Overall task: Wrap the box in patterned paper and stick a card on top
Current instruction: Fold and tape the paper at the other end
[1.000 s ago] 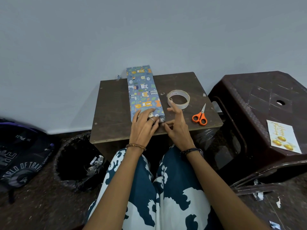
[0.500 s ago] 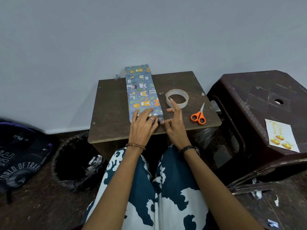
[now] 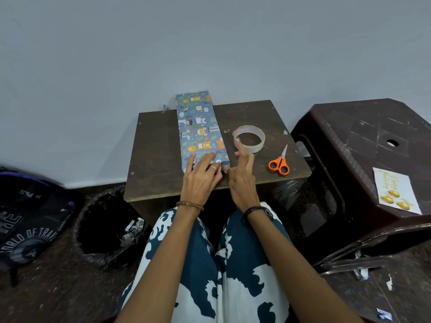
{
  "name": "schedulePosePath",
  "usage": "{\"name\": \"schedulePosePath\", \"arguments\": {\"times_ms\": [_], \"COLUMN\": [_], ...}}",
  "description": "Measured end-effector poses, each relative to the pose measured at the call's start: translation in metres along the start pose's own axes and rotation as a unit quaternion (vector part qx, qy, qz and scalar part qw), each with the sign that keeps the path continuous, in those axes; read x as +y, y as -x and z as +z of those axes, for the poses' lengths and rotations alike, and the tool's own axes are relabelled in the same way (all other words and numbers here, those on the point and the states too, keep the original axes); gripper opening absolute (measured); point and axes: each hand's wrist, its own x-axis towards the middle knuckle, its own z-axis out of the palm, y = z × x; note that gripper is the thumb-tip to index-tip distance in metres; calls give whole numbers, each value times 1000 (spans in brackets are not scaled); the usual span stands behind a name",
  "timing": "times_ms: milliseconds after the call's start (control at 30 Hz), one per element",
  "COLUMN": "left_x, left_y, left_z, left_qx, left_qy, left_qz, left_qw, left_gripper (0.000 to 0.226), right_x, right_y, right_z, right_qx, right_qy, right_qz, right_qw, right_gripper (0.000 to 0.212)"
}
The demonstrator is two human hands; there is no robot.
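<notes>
Lying lengthwise toward wall: box (image 3: pixel 199 127) | left hand (image 3: pixel 200 176) flat on it | right hand (image 3: pixel 241 176) pinching end

The box (image 3: pixel 199 127), long and flat, lies wrapped in blue paper with orange bears, running from the counter's (image 3: pixel 158 145) near edge out past its far edge. The card (image 3: pixel 396 191), white with gold print, lies flat on the stool (image 3: pixel 363 136) at right.

Both hands (image 3: pixel 200 180) at wrapped box (image 3: pixel 200 129) near end, tape roll (image 3: pixel 249 139) beside
</notes>
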Motion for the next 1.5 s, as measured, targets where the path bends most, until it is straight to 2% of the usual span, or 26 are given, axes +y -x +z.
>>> {"name": "schedulePosePath", "arguments": {"times_ms": [167, 267, 367, 767, 1267, 1367, 1500], "left_x": [1, 0, -1, -1, 7, 2, 3], "left_y": [-1, -1, -3, -2, -7, -7, -10], "left_z": [-2, -3, -4, -6, -6, -7, -12], "left_qx": [1, -2, -5, -23, -39, -43, -26], "left_qy": [-1, -3, -4, 28, -54, -30, 19], "left_qz": [9, 10, 8, -23, -51, -90, -90], "left_qw": [1000, 1000, 1000, 999, 997, 995, 995], "left_gripper": [26, 26, 27, 32, 34, 35, 23], "right_x": [-9, -9, -9, -8, -7, -7, -7], "right_y": [1, 2, 1, 2, 1, 1, -1], "right_z": [4, 11, 11, 5, 8, 7, 6], "right_qx": [19, 44, 65, 36, 35, 35, 35], "right_qy": [30, 99, 153, 117, 102, 100, 90], "right_qz": [3, -10, 21, 51, 71, 74, 83], "right_qw": [999, 994, 986, 991, 992, 992, 992], "right_gripper": [59, 58, 56, 48, 46, 45, 43]}}
